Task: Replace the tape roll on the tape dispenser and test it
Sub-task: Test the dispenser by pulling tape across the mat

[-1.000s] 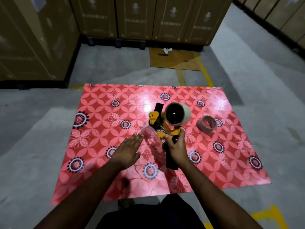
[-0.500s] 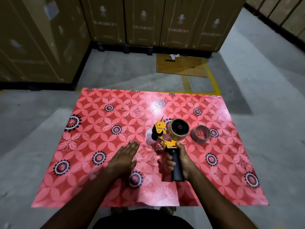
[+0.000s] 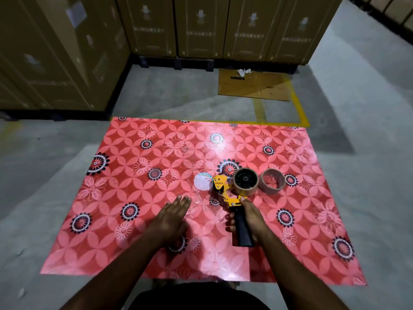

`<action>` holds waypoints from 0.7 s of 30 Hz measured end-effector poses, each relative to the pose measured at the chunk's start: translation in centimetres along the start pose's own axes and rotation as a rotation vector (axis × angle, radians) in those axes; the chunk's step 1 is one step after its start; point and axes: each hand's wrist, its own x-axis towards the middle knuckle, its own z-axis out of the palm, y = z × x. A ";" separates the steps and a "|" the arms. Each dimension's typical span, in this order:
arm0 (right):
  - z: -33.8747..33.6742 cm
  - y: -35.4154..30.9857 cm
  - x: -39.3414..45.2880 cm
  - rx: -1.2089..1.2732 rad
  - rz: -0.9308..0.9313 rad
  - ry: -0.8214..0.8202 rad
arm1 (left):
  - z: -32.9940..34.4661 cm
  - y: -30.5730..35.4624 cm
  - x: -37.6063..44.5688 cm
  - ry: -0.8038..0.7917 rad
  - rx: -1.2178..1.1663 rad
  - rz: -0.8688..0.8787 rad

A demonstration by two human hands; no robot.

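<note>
Tape dispenser (image 3: 230, 198) near the middle of the red flowered mat (image 3: 134, 253), black handle wrapped by the right hand (image 3: 250, 220), new tape roll (image 3: 245, 181) already seated on its hub; likely light and rigid, best held by that handle, well clear of the cutting teeth at the yellow head. Left hand (image 3: 172, 217) flat and relaxed, fingers straight over the mat, holding nothing. Empty cardboard core (image 3: 271, 181) just right of the roll, white disc (image 3: 203, 182) and clear wrapper scraps (image 3: 201, 201) just left, possibly in the way of a test pull
</note>
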 end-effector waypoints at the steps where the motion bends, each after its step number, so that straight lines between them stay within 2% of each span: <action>1: -0.1 -0.1 0.0 -0.017 -0.032 0.008 | 0.1 0.1 0.0 0.000 -0.002 0.002; 7: -0.6 -0.1 0.0 -0.100 -0.183 0.034 | 0.1 0.6 0.1 0.048 0.018 0.010; 11: -1.1 -0.3 -0.1 -0.553 -0.349 0.266 | 0.2 0.8 -0.3 0.076 0.007 0.013; 14: -1.3 -1.6 -0.6 -0.750 -0.408 0.419 | 0.3 1.0 -0.4 0.078 -0.006 0.009; 21: -0.6 -1.8 -1.2 -0.875 -0.441 0.402 | 0.0 1.8 -0.1 0.159 -0.038 -0.025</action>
